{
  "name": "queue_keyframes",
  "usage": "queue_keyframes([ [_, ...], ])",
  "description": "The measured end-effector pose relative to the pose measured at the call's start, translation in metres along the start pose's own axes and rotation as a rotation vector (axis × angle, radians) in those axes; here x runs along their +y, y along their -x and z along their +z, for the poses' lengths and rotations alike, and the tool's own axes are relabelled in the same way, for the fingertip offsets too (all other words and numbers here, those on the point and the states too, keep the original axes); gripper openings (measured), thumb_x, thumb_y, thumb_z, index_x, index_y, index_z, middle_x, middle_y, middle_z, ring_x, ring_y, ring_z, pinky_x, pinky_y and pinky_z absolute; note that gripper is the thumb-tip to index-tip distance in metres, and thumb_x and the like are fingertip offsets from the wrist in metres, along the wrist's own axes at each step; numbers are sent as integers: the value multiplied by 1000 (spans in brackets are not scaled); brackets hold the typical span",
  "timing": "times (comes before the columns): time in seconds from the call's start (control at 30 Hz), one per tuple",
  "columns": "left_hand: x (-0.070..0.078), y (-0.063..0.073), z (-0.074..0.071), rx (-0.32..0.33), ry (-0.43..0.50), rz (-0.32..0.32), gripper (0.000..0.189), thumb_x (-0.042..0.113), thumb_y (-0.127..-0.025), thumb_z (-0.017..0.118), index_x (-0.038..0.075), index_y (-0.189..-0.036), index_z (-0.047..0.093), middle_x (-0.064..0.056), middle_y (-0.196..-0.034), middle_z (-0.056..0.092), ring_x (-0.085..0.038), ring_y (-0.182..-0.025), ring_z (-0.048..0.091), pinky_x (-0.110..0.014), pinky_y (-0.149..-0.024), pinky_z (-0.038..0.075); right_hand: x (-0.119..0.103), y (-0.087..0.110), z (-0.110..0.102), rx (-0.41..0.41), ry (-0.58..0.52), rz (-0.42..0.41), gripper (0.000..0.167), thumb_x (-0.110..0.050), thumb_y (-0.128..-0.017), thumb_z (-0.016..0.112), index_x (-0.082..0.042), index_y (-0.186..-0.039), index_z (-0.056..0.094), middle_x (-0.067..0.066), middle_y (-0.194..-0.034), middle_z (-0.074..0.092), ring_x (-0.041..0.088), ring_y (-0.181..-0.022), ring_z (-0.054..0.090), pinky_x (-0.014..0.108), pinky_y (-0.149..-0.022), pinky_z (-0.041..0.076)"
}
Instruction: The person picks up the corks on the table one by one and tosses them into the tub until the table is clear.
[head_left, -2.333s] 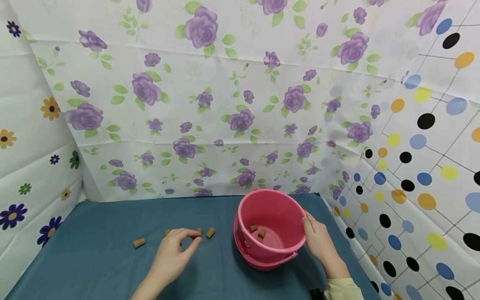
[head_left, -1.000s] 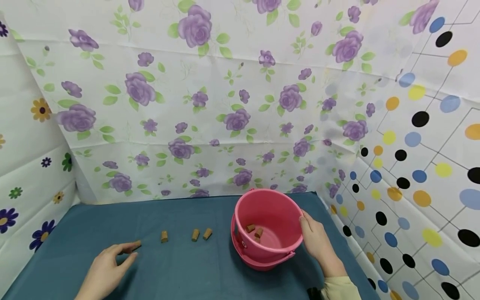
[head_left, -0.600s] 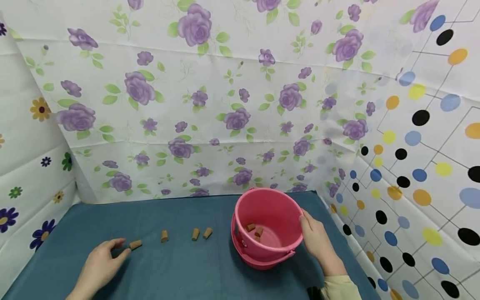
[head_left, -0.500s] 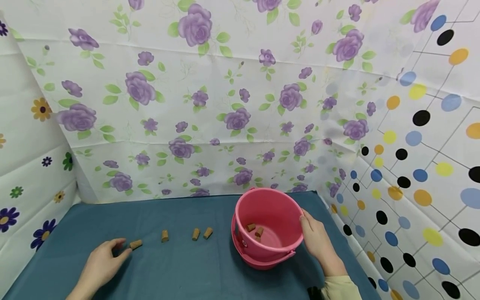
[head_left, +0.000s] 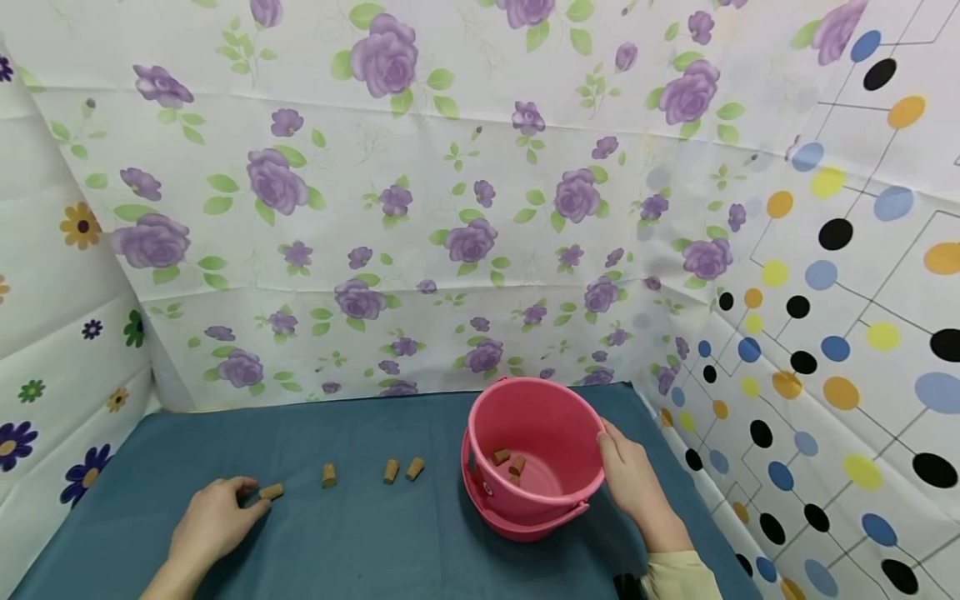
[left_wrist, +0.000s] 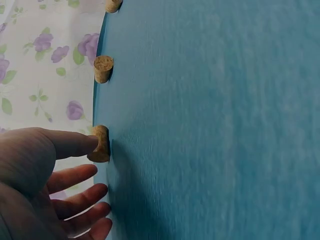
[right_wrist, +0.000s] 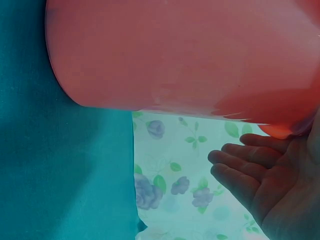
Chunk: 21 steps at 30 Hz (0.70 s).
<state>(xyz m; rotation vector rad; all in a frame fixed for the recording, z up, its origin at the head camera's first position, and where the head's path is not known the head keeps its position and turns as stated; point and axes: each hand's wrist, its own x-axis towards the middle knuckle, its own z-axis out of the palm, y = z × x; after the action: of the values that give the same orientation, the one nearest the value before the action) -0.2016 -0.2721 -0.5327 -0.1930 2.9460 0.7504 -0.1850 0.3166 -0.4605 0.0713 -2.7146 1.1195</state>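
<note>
A cork (head_left: 271, 492) lies on the blue cloth at the left. My left hand (head_left: 217, 521) is beside it, thumb and index finger at its near end. In the left wrist view the thumb tip overlaps the cork (left_wrist: 101, 144), while the other fingers are spread below it. On the right stands a pink bucket (head_left: 536, 400), its mouth toward me and several corks (head_left: 517, 465) at the bottom. My right hand (head_left: 636, 479) holds the bucket's right rim. In the right wrist view three fingers stretch away from the bucket wall (right_wrist: 175, 55).
Further corks lie in a loose row on the cloth: one cork (head_left: 328, 475) in the middle, then a pair of corks (head_left: 391, 471) nearer the bucket. A floral curtain (head_left: 420, 208) rises behind the table, with a dotted sheet (head_left: 832, 333) at the right.
My left hand has moved left from the middle corks to the leftmost cork; its index finger, over that cork a second ago, now sits at its end. My right hand stays on the bucket.
</note>
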Motion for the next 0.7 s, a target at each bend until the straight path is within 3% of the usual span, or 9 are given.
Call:
queue_keyframes([
  [0.37,3,2,7,15,-8,-44,50,30,-97,80,-9,-126,69,-33,-121,60,-56,-116,52,-70,-97,45,1,1,2,1,-4,-2,53,-34,-119,36,-4,-162,45,17,-135,71,35,-123,69,61,-105,53],
  [0.7,4,0,7,12,7,-55,43,30,-99,78,-5,-123,71,-33,-123,58,-53,-114,51,-67,-93,47,0,0,-2,-6,7,10,55,-35,-119,35,-3,-163,42,22,-149,61,40,-135,60,62,-111,47],
])
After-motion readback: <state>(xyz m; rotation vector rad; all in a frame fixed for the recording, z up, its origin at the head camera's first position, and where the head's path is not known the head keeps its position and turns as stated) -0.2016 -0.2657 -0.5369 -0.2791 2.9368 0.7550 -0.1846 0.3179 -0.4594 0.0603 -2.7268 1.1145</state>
